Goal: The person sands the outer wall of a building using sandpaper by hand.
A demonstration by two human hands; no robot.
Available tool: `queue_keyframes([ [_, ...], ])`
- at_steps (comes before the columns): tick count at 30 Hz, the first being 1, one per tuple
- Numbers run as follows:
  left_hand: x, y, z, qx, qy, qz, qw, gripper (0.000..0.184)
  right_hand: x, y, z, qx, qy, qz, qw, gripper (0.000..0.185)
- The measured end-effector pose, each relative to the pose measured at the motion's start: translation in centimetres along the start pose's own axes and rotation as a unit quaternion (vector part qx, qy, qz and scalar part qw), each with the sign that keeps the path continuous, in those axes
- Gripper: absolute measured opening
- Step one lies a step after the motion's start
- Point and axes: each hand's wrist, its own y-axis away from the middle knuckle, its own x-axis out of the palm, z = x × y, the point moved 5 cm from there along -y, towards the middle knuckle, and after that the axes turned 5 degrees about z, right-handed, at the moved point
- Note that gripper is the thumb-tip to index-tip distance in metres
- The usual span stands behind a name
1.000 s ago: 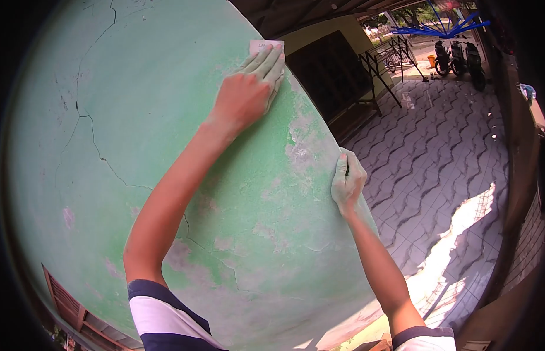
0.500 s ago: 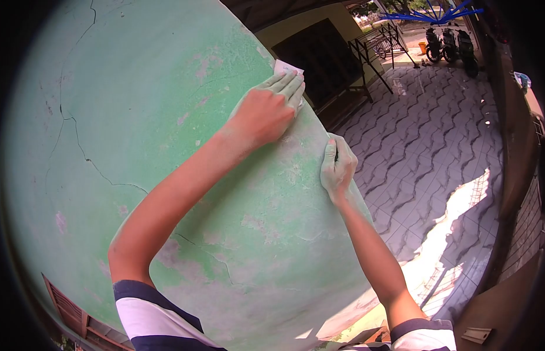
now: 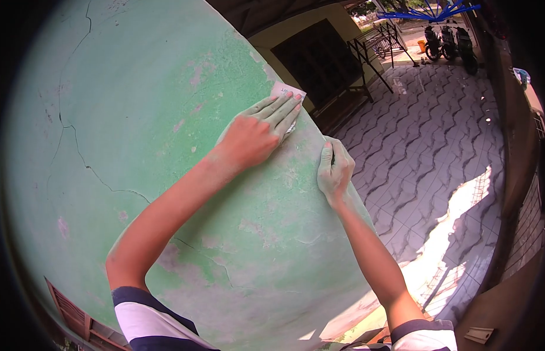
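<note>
My left hand (image 3: 255, 130) lies over a sheet of sandpaper (image 3: 282, 89), fingers together and pressing it to the green wall (image 3: 184, 146) near its edge. The sheet's pale printed back shows past the fingertips and beside the hand. Lower down, my right hand (image 3: 336, 169) is closed round the wall's edge, thumb on the green face; part of its fingers is hidden. Pale dust coats both hands. The paint is patchy and scuffed, with a long crack (image 3: 87, 167) at the left.
Beyond the edge spreads a tiled floor (image 3: 424, 140) with wavy dark lines and a sunlit strip. Motorbikes (image 3: 448, 44), a dark metal rack (image 3: 372, 52) and blue hanger arms (image 3: 430, 14) are at the back. A slatted wooden frame (image 3: 67, 304) shows at lower left.
My left hand and the sandpaper have slid down and slightly left over the wall. My right hand keeps its grip on the edge; the view has shifted slightly.
</note>
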Motion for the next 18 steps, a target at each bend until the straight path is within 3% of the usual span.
queue_keyframes([
  [1, -0.4, -0.3, 1.2, -0.003, -0.002, 0.0, 1.0, 0.041, 0.0, 0.1, -0.1, 0.004, 0.004, 0.001, 1.0, 0.02],
  [4, -2.7, -2.0, 12.4, -0.163, -0.167, -0.067, 0.97, 0.042, 0.1, -0.1, -0.3, 0.007, 0.007, 0.0, 1.0, 0.02],
  [5, -4.5, -2.2, 14.9, -0.239, -0.052, -0.034, 0.969, 0.042, 0.1, -0.2, -0.3, 0.005, 0.009, -0.005, 1.0, 0.02],
  [8, -3.7, -2.4, 13.7, -0.175, -0.142, -0.027, 0.974, 0.041, 0.0, -0.2, -0.2, -0.002, 0.009, -0.011, 1.0, 0.02],
  [10, -1.2, -1.9, 7.3, -0.097, -0.004, -0.032, 0.995, 0.039, -0.1, -0.1, -0.2, -0.002, 0.006, -0.012, 1.0, 0.02],
  [12, -0.5, -1.7, 2.1, -0.017, -0.005, -0.006, 1.0, 0.042, -0.1, -0.1, -0.1, -0.008, 0.003, -0.013, 1.0, 0.02],
  [14, -0.9, -1.4, 4.2, -0.015, 0.017, -0.017, 1.0, 0.042, -0.1, -0.2, -0.1, -0.002, 0.001, -0.009, 1.0, 0.02],
  [16, -2.1, -2.2, 11.2, -0.161, -0.126, -0.037, 0.978, 0.041, 0.0, -0.4, -0.2, -0.004, 0.002, -0.011, 1.0, 0.02],
  [18, -5.2, -1.6, 17.8, -0.288, -0.123, -0.044, 0.949, 0.041, 0.0, -0.1, -0.1, -0.004, 0.005, -0.009, 1.0, 0.019],
])
